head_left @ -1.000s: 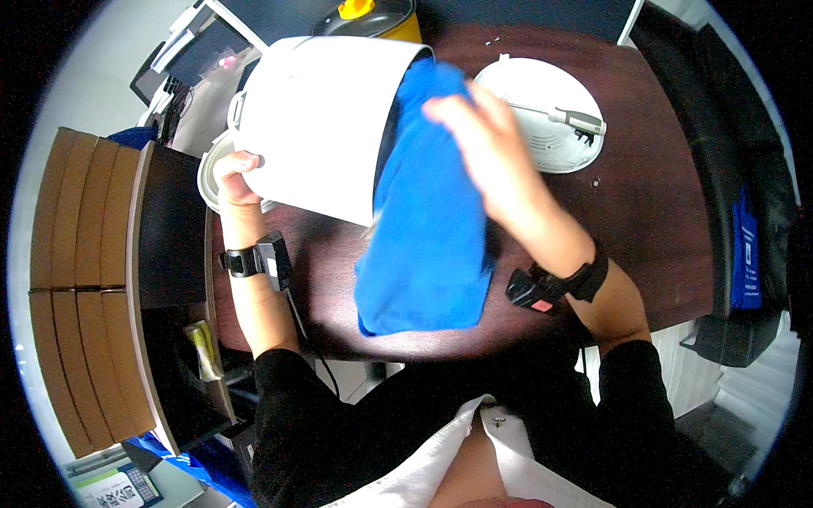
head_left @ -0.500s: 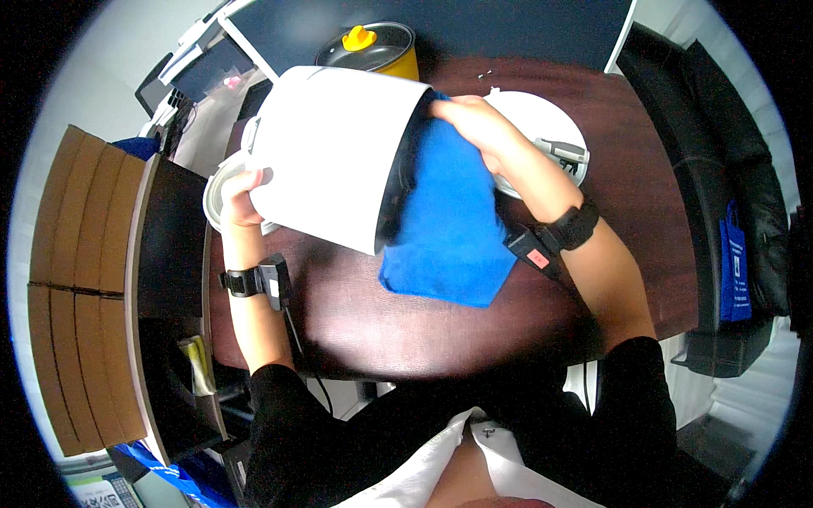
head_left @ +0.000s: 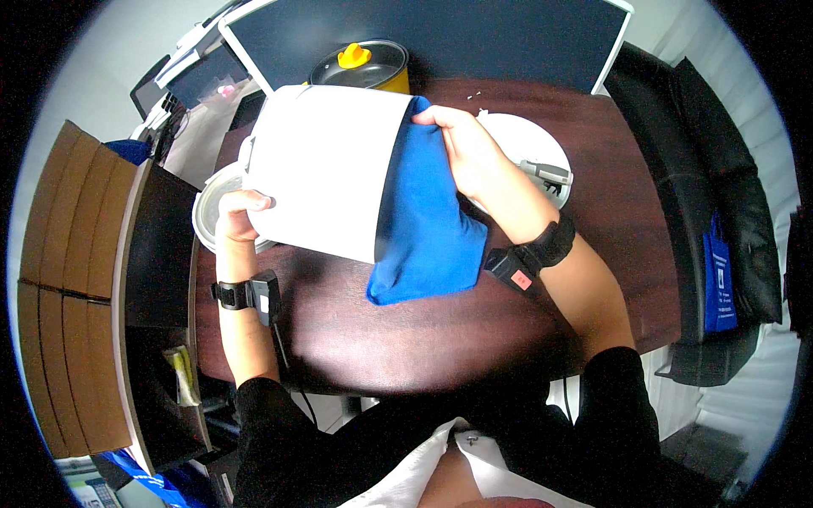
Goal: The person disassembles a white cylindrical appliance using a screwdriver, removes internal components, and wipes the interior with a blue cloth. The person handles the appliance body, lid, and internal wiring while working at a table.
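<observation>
A white tapered drum-shaped housing [head_left: 326, 173] lies tilted on its side above the table, its wide opening facing right. My left hand [head_left: 241, 213] grips its narrower left end, thumb on the near side. My right hand [head_left: 470, 152] is closed on a blue cloth [head_left: 428, 220] at the upper rim of the opening. Most of the cloth hangs from there across the opening, its lower corners spreading over the brown table [head_left: 406, 347]. The cloth hides the inside of the housing.
Behind the housing stands a yellow pot [head_left: 396, 83] with a dark inside and a yellow knob-like piece [head_left: 354, 57]. A white round plate-like part [head_left: 517, 131] carries a grey-handled tool [head_left: 546, 172]. Left lies a pale round part [head_left: 203, 212]; a dark partition [head_left: 474, 42] closes the back.
My right hand has drawn back from inside the opening to its upper rim, the cloth still in its fingers. The cloth now covers the dark interior. The whole view has shifted slightly.
</observation>
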`<state>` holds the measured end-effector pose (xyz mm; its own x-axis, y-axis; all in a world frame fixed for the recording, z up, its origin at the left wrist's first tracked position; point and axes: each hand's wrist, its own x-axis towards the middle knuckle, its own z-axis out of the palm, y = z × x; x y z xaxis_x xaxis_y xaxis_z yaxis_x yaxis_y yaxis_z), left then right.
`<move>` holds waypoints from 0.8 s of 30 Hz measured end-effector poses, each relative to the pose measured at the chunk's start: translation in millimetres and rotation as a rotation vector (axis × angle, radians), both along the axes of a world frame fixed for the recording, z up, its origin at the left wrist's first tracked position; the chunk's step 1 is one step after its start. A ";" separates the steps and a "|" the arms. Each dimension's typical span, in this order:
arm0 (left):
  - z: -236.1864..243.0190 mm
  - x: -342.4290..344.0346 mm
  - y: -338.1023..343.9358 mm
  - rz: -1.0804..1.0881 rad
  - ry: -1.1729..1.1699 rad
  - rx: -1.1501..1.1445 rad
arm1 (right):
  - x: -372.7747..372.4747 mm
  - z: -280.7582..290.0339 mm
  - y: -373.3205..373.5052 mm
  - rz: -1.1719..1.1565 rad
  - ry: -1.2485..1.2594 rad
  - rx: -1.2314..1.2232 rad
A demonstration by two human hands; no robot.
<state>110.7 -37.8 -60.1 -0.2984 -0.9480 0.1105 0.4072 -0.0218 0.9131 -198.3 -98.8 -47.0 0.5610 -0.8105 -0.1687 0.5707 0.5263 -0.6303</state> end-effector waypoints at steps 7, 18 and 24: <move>-4.7 -12.2 -1.6 -0.055 0.147 0.051 | -1.7 8.8 38.4 -0.073 0.083 -0.531; -11.0 -30.1 9.3 -0.100 0.160 0.052 | -32.2 -3.9 67.6 0.025 0.518 -1.165; 23.7 -64.6 27.1 0.235 -0.285 -0.091 | -34.1 -13.1 70.2 -0.068 0.671 -1.356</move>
<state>46.1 -10.6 -36.4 -0.1045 -0.9845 0.1410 0.1210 0.1281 0.9843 -232.4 -28.6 -60.1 0.6419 -0.5784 0.5033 -0.0122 -0.6641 -0.7476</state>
